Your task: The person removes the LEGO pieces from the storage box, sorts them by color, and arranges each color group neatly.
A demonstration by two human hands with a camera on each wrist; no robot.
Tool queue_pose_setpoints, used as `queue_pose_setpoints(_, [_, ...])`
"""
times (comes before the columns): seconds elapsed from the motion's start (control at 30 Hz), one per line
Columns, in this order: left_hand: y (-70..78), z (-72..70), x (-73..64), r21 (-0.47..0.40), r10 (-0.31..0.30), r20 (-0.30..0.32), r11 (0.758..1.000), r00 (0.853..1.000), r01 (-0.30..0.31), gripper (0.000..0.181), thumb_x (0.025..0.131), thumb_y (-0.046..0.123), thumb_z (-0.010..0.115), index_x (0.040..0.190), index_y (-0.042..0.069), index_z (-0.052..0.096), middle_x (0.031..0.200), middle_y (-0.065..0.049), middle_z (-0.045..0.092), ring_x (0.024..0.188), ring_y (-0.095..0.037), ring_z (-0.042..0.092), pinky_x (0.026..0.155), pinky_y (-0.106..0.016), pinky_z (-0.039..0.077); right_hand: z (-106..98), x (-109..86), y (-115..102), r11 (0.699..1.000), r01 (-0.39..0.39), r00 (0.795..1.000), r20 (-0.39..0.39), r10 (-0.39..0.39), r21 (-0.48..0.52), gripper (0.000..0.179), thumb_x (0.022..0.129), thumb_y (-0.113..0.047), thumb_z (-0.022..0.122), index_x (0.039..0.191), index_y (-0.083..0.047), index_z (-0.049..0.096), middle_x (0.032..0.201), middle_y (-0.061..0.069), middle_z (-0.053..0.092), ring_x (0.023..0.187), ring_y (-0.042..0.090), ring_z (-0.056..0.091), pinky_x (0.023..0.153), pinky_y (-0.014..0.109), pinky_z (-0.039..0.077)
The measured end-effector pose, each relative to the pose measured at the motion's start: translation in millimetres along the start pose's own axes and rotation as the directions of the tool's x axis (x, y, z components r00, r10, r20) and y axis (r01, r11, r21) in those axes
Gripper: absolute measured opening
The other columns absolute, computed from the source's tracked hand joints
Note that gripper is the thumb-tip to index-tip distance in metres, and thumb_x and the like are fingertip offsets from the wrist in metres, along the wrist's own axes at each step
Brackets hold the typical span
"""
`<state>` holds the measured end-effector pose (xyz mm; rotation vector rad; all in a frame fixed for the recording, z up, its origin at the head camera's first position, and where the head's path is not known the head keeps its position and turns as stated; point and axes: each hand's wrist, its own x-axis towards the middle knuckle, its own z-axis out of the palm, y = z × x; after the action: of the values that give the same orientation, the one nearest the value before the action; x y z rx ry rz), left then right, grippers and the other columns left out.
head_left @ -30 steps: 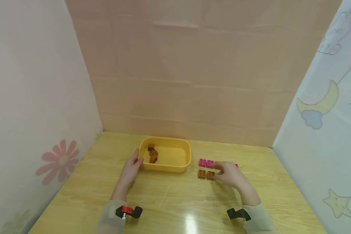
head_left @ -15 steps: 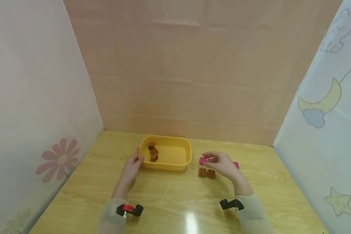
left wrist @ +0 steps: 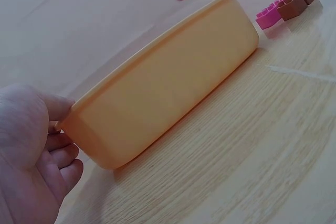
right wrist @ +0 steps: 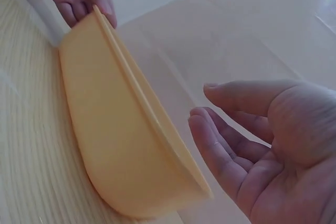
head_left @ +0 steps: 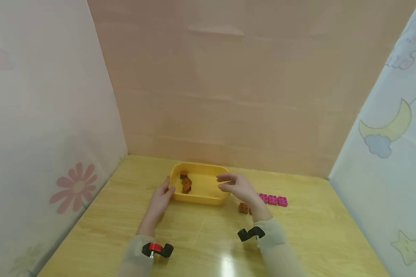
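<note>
My left hand grips the left end of a yellow plastic bin, thumb at the rim and curled fingers against the outer wall, as the left wrist view shows. Several brown toy building bricks lie in the bin's left part. Over the bin's right end hovers my right hand. In the right wrist view its thumb and fingers are spread apart, with no brick visible between them.
Right of the bin, a row of pink bricks stands on the wooden table. Brown bricks sit in front of that row, partly hidden by my right wrist. Walls rise behind and at both sides.
My right hand has moved from the brick rows leftward to above the bin's right end, uncovering some pink bricks. The left hand stays at the bin, and the head view has shifted slightly.
</note>
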<state>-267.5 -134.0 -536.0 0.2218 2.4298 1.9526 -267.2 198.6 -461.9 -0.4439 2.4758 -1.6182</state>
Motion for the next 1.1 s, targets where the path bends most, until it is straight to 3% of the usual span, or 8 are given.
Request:
queue_pose_setpoints(0.17, [-1.5, 5.9, -0.9, -0.021, -0.01, 0.0, 1.0, 1.0, 0.01, 0.066, 0.116, 0.022, 0.05, 0.168, -0.002, 0.018, 0.177, -0.017, 0.013, 0.163, -0.035, 0.013, 0.132, -0.049, 0.015, 26, 21.8, -4, 0.999, 0.0, 0.999, 0.04, -0.002, 0.041, 0.044, 0.1, -0.022, 0.078, 0.141, -0.006, 0.069, 0.141, 0.024, 0.066, 0.116, 0.029, 0.072, 0.106, 0.053, 0.057])
queue_pose_setpoints(0.33, [1.3, 8.3, -0.9, -0.028, -0.012, -0.013, 1.0, 1.0, 0.011, 0.066, 0.116, 0.023, 0.049, 0.168, -0.001, 0.019, 0.177, -0.016, 0.014, 0.163, -0.035, 0.013, 0.132, -0.05, 0.015, 51, 46.3, -8, 0.999, 0.029, 0.995, 0.09, -0.032, 0.029, 0.048, 0.1, -0.016, 0.077, 0.142, 0.004, 0.066, 0.14, 0.026, 0.066, 0.116, 0.033, 0.072, 0.1, 0.045, 0.061])
queue_pose_setpoints(0.5, [4.2, 10.2, 3.0, -0.024, 0.008, -0.013, 1.0, 1.0, -0.009, 0.067, 0.115, 0.024, 0.051, 0.168, -0.002, 0.02, 0.176, -0.018, 0.015, 0.162, -0.036, 0.015, 0.132, -0.05, 0.016, 66, 61.5, -9, 0.999, 0.001, 0.998, 0.059, 0.002, -0.042, 0.044, 0.098, -0.016, 0.079, 0.138, 0.001, 0.07, 0.135, 0.019, 0.071, 0.113, 0.029, 0.073, 0.095, 0.041, 0.063])
queue_pose_setpoints(0.67, [0.5, 10.7, 1.7, -0.026, 0.008, -0.003, 1.0, 1.0, -0.008, 0.067, 0.115, 0.023, 0.051, 0.168, -0.003, 0.019, 0.176, -0.018, 0.015, 0.162, -0.037, 0.016, 0.131, -0.051, 0.018, 81, 68.8, -5, 0.999, -0.038, 0.998, 0.048, 0.039, -0.025, 0.045, 0.095, -0.017, 0.083, 0.134, 0.003, 0.07, 0.129, 0.018, 0.073, 0.106, 0.027, 0.073, 0.09, 0.043, 0.065])
queue_pose_setpoints(0.9, [-1.0, 11.7, 2.4, -0.042, 0.018, -0.007, 0.999, 1.0, -0.018, 0.065, 0.116, 0.023, 0.051, 0.168, -0.002, 0.022, 0.176, -0.017, 0.016, 0.162, -0.036, 0.016, 0.131, -0.05, 0.018, 89, 79.3, 1, 0.993, -0.054, 0.998, 0.006, 0.055, -0.109, 0.04, 0.09, -0.025, 0.089, 0.119, -0.002, 0.076, 0.112, 0.007, 0.076, 0.097, 0.021, 0.071, 0.079, 0.036, 0.062])
queue_pose_setpoints(1.1, [-0.5, 12.4, 3.9, -0.032, 0.013, -0.01, 0.999, 1.0, -0.013, 0.064, 0.116, 0.022, 0.05, 0.168, -0.002, 0.022, 0.176, -0.017, 0.017, 0.162, -0.036, 0.017, 0.131, -0.051, 0.018, 92, 85.9, 5, 0.979, -0.087, 0.996, 0.008, 0.09, -0.186, 0.038, 0.089, -0.034, 0.09, 0.113, -0.008, 0.075, 0.106, 0.001, 0.075, 0.097, 0.02, 0.069, 0.083, 0.039, 0.061])
